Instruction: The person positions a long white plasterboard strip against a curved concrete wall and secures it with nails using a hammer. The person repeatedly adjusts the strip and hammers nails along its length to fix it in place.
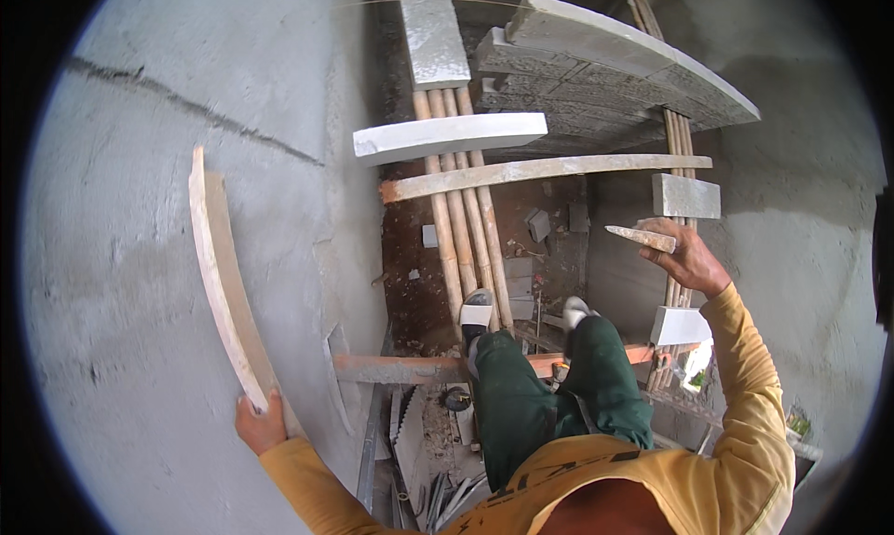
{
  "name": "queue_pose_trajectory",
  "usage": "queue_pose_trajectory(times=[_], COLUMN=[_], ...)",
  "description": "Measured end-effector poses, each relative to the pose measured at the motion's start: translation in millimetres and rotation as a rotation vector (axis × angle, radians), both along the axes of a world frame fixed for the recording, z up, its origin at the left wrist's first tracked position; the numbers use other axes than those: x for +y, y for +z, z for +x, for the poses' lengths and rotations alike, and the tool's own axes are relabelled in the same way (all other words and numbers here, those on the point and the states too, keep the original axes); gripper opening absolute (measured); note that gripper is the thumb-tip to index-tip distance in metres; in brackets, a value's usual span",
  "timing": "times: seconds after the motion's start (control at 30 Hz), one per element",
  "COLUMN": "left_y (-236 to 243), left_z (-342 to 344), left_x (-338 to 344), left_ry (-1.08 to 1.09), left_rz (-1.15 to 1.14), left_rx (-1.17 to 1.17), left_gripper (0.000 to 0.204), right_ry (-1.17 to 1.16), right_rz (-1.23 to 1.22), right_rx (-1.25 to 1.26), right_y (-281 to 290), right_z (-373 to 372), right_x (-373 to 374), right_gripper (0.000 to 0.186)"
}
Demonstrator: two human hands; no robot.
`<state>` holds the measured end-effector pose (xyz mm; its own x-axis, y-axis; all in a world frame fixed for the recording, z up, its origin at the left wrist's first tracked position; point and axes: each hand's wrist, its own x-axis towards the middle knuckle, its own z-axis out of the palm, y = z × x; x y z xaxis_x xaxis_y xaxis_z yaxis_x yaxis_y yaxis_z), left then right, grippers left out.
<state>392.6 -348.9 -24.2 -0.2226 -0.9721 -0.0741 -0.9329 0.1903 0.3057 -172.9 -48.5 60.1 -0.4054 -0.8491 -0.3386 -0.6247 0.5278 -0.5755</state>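
My left hand [261,425] is wrapped round the lower end of a long, narrow wooden board [222,274], which is tilted upright alongside the grey plastered wall [121,256]. Whether the board touches the wall, I cannot tell. On the right, my right hand [689,260] is closed on a pale, pointed wedge-shaped piece [643,238] with a rough, mortar-like surface, its tip toward the left. That hand is in front of the right-hand bamboo poles, below a light grey block [686,197].
My feet are by the bamboo poles [461,228], high over a littered floor. Pale blocks [447,136] and a wooden plank [559,169] lie across the poles. Beyond rises a grey block wall [643,60]. An orange-brown beam [400,368] crosses near my legs; scrap pieces lie below.
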Motion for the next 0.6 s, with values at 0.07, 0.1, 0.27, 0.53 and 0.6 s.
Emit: queue_pose_trajectory(times=[0.07, 0.1, 0.27, 0.53, 0.6], left_y=[0, -1, -1, 13, 12], left_z=[4, 5, 6, -12, -17], left_x=[-4, -4, -4, -17, -20], left_ry=[0.021, 0.041, 0.023, 0.046, 0.012], left_rz=[0.021, 0.044, 0.05, 0.107, 0.061], left_rx=[0.05, 0.077, 0.052, -0.123, -0.001], left_gripper=[0.031, 0.031, 0.029, 0.03, 0.031], right_ry=[-0.084, -0.106, -0.196, -0.218, -0.188], right_rz=[0.127, 0.136, 0.262, 0.388, 0.437], right_rx=[-0.072, -0.09, -0.226, -0.487, -0.474], right_y=[-1, -3, -42, -151, -166], right_z=[-4, -5, -8, -29, -40], right_x=[9, 12, 0, -86, -104], right_gripper=[0.032, 0.032, 0.033, 0.043, 0.047])
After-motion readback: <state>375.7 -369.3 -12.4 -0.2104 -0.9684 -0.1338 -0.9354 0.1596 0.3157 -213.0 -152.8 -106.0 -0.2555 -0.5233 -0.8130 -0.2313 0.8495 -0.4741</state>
